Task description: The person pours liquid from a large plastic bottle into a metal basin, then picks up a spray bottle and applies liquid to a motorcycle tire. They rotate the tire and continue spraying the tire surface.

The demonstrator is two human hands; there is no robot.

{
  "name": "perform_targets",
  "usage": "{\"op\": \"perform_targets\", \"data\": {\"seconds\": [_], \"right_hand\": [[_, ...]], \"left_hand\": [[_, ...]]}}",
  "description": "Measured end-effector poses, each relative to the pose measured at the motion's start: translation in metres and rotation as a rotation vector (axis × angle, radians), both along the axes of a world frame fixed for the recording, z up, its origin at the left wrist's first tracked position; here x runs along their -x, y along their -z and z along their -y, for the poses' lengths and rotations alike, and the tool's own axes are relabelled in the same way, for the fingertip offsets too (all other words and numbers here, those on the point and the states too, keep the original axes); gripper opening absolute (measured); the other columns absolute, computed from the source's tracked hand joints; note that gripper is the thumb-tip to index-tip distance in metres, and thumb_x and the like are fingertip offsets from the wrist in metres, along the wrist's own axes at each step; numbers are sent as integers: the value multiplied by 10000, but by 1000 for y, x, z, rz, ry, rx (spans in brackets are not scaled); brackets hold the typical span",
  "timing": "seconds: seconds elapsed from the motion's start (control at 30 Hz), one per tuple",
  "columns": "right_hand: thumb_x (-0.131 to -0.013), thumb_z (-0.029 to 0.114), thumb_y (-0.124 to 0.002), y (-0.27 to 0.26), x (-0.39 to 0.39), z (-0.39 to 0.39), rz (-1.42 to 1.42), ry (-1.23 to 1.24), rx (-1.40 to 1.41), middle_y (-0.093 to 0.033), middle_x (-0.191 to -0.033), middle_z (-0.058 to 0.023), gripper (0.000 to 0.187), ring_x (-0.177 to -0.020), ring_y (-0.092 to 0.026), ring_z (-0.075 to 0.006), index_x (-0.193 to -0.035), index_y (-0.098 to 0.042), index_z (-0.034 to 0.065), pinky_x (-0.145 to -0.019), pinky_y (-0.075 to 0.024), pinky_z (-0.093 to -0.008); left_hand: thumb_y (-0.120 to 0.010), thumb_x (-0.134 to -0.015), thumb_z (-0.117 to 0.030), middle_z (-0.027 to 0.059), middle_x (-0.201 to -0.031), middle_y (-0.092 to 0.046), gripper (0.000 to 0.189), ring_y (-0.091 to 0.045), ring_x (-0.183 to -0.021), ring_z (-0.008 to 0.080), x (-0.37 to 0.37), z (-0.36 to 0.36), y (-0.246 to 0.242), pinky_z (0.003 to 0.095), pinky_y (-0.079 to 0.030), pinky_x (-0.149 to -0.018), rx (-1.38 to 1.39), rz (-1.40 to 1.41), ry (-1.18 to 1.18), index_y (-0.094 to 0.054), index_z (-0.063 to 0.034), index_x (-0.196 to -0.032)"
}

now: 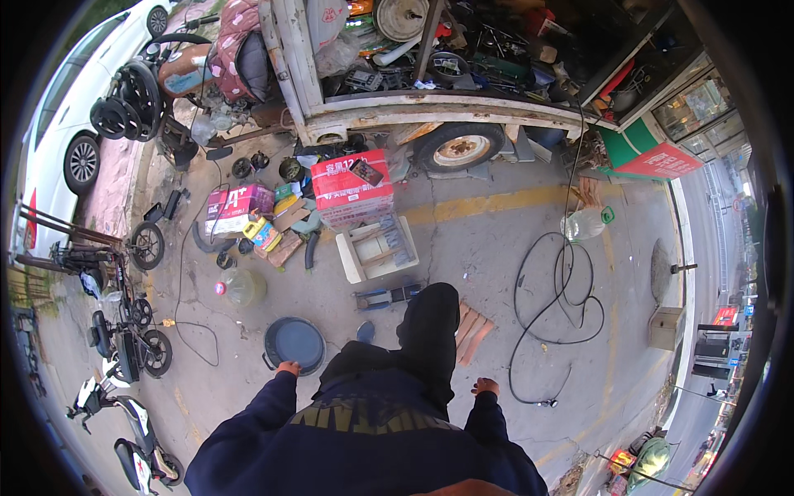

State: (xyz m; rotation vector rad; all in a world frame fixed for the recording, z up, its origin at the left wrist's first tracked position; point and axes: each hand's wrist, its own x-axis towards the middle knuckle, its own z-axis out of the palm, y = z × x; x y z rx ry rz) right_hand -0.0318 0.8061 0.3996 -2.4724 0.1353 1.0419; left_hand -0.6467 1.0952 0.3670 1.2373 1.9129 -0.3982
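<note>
My left hand hangs at my side, and in the view it overlaps the near rim of a dark round basin. Whether it touches the basin I cannot tell. On my other side, my right hand is held low with its fingers curled, away from any object. Nothing shows in either hand, though both are small and partly turned away. Ahead of my legs lies a blue-and-grey floor jack. Beyond it sits a cream plastic crate-like stool. Wooden boards lie beside my raised knee.
A red carton bears a phone. Behind it stands a cluttered white-framed trailer with a rusty wheel. A black hose loops over the ground at right. A large plastic bottle and a bicycle-like scooter are at left.
</note>
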Motion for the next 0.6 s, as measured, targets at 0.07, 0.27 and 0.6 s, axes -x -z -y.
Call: {"op": "perform_targets", "data": {"seconds": [0.07, 0.27, 0.6], "right_hand": [[-905, 225, -642, 6, -12, -10, -16, 1, 67, -791, -806, -111, 291, -672, -781, -239, -969, -802, -10, -649, -657, -381], [-900, 193, -646, 47, -92, -12, -156, -26, 213, -797, -820, -99, 227, -671, -782, -239, -926, -811, 38, -686, -658, -368], [-996, 236, -587, 113, -340, -217, -324, 48, 58, -785, -970, -140, 300, -732, -779, -260, -1094, -743, -1, -599, -621, -378]], "left_hand": [[-645, -953, -441, 189, -1040, -778, 413, -729, -1056, 386, -40, -41, -2, 475, -552, -955, -37, 64, 60, -802, -91, -1104], [-730, -915, -471, 227, -952, -770, 481, -745, -962, 372, -185, -139, -25, 452, -562, -875, -178, 220, 24, -776, -9, -1042], [-626, -917, -630, 231, -1122, -766, 659, -713, -1147, 388, -309, -144, -2, 455, -532, -1022, 51, -139, -214, -792, -39, -1159]]}}
